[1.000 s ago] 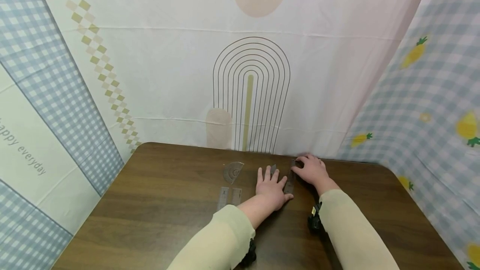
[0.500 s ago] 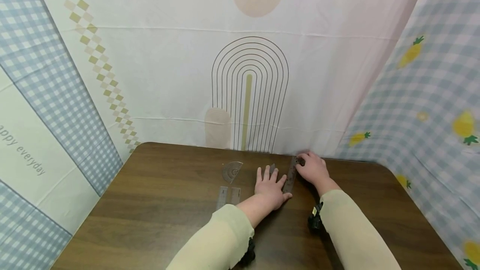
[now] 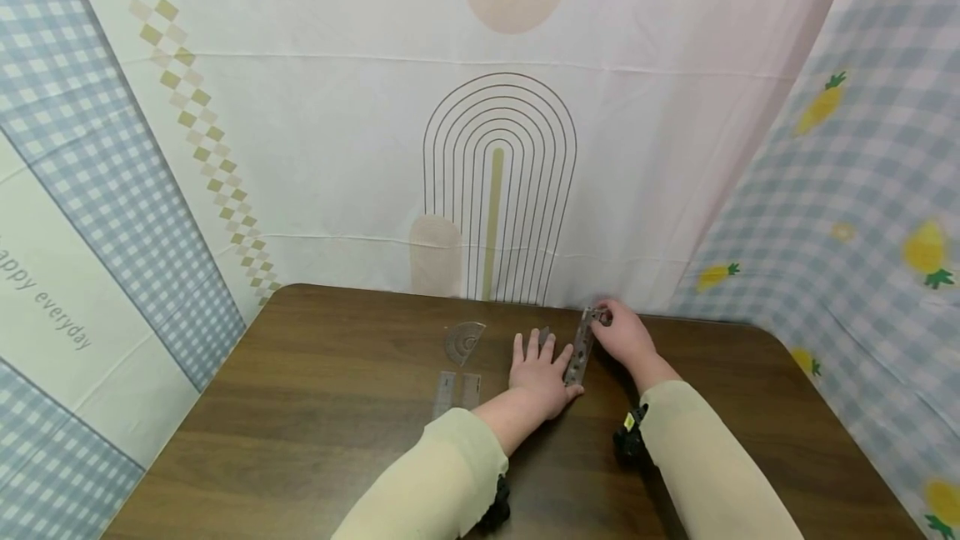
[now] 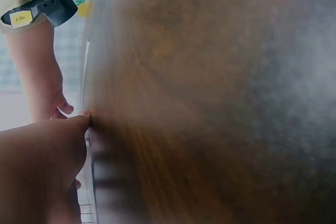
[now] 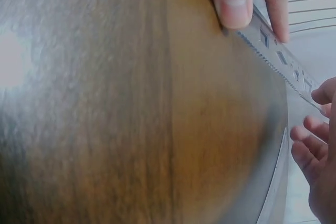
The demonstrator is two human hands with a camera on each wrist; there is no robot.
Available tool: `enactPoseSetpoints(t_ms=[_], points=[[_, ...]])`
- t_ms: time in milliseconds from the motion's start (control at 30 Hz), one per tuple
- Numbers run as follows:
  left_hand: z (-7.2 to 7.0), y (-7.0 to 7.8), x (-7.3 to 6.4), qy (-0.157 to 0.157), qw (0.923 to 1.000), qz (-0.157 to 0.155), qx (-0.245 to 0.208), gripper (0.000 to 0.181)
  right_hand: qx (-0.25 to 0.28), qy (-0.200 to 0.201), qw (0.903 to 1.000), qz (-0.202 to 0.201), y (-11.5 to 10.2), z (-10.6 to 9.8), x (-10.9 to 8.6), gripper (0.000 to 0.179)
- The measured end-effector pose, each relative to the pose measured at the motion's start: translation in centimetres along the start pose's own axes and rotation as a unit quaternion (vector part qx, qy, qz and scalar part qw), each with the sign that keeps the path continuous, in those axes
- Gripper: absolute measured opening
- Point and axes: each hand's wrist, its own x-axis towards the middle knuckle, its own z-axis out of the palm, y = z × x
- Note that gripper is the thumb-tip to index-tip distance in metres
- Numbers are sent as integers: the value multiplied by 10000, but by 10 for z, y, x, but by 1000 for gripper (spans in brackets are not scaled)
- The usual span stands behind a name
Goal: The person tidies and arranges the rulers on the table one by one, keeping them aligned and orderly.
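Note:
A clear ruler [image 3: 580, 354] with cut-out shapes along it and a toothed edge stands between my hands. My right hand [image 3: 626, 336] pinches its far end with thumb and fingers; in the right wrist view the ruler [image 5: 283, 60] slants away from that thumb [image 5: 234, 11]. My left hand [image 3: 538, 377] lies on the table with fingers spread, its thumb beside the ruler's near end. Beyond its fingertips pokes the pointed tip of a clear piece [image 3: 544, 332], the rest hidden under the hand. In the left wrist view the left hand [image 4: 44, 166] appears from the side.
A clear protractor [image 3: 465, 343] lies left of my left hand on the brown wooden table [image 3: 337, 423]. Nearer me, two clear rulers lie side by side, the left one [image 3: 445, 390] and the right one [image 3: 471, 390], partly behind my left forearm. A patterned cloth [image 3: 337, 148] hangs behind the table.
My right hand has shifted slightly, its fingers now at the ruler's far end. That end now shows higher in the head view, with the cut-outs plainer. My left hand has stayed in place.

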Motion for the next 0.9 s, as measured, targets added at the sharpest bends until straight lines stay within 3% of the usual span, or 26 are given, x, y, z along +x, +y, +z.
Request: enactPoseSetpoints(t_ms=[167, 267, 400, 567, 900], points=[[0, 0, -1, 105, 9999, 17, -41, 75, 1046, -72, 9943, 208, -3, 2, -2, 40], [1, 0, 0, 147, 9998, -15, -92, 77, 1900, -201, 9811, 301, -5, 3, -3, 42], [4, -1, 2, 166, 9997, -63, -159, 79, 2555, -385, 9657, 260, -7, 4, -4, 49], [6, 0, 5, 187, 9997, -101, -156, 81, 2936, -609, 9536, 269, -6, 4, -6, 59], [4, 2, 5, 185, 9997, -138, -60, 84, 3288, -721, 9408, 402, -7, 4, -10, 62]])
